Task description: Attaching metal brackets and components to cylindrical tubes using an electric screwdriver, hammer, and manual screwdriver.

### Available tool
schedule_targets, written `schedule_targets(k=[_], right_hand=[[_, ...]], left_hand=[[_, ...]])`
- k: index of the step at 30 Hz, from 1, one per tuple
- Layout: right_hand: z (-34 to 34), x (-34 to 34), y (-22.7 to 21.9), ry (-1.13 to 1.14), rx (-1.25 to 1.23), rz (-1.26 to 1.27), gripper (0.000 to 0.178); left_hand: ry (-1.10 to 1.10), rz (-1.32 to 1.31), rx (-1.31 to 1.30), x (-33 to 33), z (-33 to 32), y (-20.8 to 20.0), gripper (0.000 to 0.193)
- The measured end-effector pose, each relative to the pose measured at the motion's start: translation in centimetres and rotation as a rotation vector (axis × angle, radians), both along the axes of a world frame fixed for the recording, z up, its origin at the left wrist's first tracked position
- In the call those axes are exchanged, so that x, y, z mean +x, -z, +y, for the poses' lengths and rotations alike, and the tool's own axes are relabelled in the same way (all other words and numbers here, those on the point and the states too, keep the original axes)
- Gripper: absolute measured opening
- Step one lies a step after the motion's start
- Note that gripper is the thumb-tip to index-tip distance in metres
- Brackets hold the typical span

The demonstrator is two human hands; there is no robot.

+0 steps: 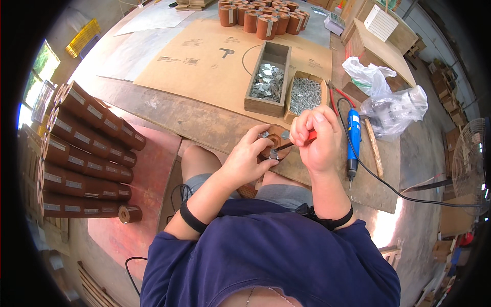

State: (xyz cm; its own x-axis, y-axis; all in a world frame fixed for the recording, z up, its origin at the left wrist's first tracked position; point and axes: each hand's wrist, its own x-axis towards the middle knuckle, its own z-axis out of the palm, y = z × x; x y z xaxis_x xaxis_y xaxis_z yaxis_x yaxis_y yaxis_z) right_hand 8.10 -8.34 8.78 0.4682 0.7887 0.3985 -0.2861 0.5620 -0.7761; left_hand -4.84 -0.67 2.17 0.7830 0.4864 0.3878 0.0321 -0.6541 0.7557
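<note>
My left hand [244, 162] grips the side of a brown, ring-shaped cylinder [276, 134] with a hole in its top, at the table's near edge. A small silver metal plate [273, 154] lies on its near side, by my left fingertips. Closed in a fist above the cylinder's right side, my right hand [321, 137] holds a red-handled tool [311, 136]. The tool's thin dark end slants down toward the metal plate; its tip is too small to make out. Most of the handle is hidden by my fingers.
Beyond my hands stand a wooden box [267, 82] of metal plates and a carton [306, 94] of screws or nails. A blue electric screwdriver [354, 138], its cord, a stick [374, 148] and plastic bags [391, 110] lie right. Brown cylinders stand at back [267, 26] and are stacked left [89, 169].
</note>
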Motion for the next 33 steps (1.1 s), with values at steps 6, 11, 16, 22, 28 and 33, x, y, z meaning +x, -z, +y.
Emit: schedule_targets(k=[6,11,16,22,28,33], right_hand=[[0.8,-0.8,-0.6,0.141,-0.15,-0.199,0.02],[0.7,-1.3,-0.6,0.135,-0.139,-0.418,0.022],[1.1,-1.1,-0.9,-0.052,-0.165,-0.395,0.026],[1.7,0.1,-1.5,-0.296,-0.165,-0.271,0.023],[2.7,2.2,-1.2,-0.59,-0.113,-0.262,0.022],[2.7,2.1,-1.2,-0.589,-0.116,-0.217,0.022]], left_hand=[[-0.014,-0.003,0.11,0.0,-0.1,-0.5,0.036],[-0.032,-0.016,0.204,0.0,-0.2,-1.2,0.032],[0.016,-0.042,0.204,0.1,0.2,-1.0,0.03],[0.069,0.011,0.171,0.2,0.0,-1.6,0.035],[0.086,0.052,0.241,0.2,0.1,-2.0,0.025],[0.114,0.15,0.079,0.2,0.3,-2.2,0.029]])
